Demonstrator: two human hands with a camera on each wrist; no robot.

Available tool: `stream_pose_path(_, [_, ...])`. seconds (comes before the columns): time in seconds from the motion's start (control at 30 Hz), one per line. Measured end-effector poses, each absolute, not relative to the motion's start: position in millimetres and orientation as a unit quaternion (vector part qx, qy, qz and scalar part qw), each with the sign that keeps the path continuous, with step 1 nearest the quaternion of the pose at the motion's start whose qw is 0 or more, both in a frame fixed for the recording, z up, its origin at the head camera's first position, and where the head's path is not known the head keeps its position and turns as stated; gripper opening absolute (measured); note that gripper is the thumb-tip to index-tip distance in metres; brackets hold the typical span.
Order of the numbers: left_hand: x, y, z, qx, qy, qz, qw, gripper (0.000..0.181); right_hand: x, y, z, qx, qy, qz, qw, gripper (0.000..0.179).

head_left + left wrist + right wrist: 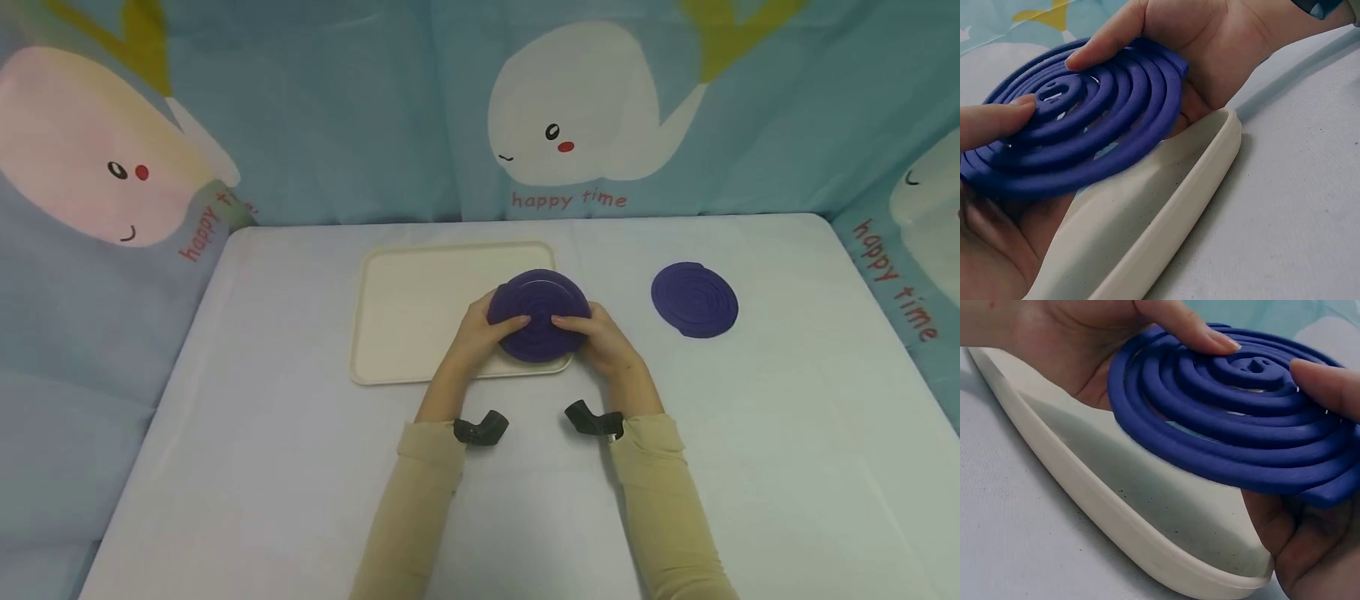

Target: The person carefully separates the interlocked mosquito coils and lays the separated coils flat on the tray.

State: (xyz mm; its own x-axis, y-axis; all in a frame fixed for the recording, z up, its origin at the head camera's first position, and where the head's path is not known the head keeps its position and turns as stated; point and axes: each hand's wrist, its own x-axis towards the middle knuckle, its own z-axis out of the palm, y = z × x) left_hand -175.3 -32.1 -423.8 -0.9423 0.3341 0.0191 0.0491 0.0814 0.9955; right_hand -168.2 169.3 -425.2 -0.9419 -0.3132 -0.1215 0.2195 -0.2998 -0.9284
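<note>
Both hands hold a blue-purple mosquito coil above the right end of a cream tray. My left hand grips the coil's left side, thumb lying on top near the centre. From the other side my right hand grips it the same way, its thumb pointing inward. In the left wrist view, thick spiral strands of the coil show narrow gaps between them. The fingers beneath are partly hidden by the coil, which tilts in the right wrist view.
Another purple coil lies flat on the white table, right of the tray. A blue curtain with whale prints hangs behind the table and along its sides. Black camera mounts sit at both wrists.
</note>
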Motion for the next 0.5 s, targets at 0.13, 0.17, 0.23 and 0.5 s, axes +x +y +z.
stream_pose_path(0.13, [-177.8, -35.7, -422.9, 0.138, 0.73, 0.661, 0.105, 0.054, -172.5, 164.6, -424.6, -0.041, 0.563, -0.81, 0.158, 0.032])
stream_pose_path(0.17, [-178.7, -36.4, -422.9, 0.136, 0.725, 0.666, 0.11, 0.054, -173.4, 164.0, -424.7, -0.04, 0.56, -0.812, 0.157, 0.032])
stream_pose_path(0.23, [-180.2, -36.6, -423.7, 0.129, 0.708, 0.682, 0.126, 0.055, -174.3, 163.8, -425.3, -0.038, 0.555, -0.816, 0.155, 0.033])
stream_pose_path(0.5, [-172.3, -36.6, -427.4, 0.096, 0.635, 0.737, 0.209, 0.065, -166.2, 163.9, -429.1, -0.039, 0.543, -0.819, 0.181, 0.025])
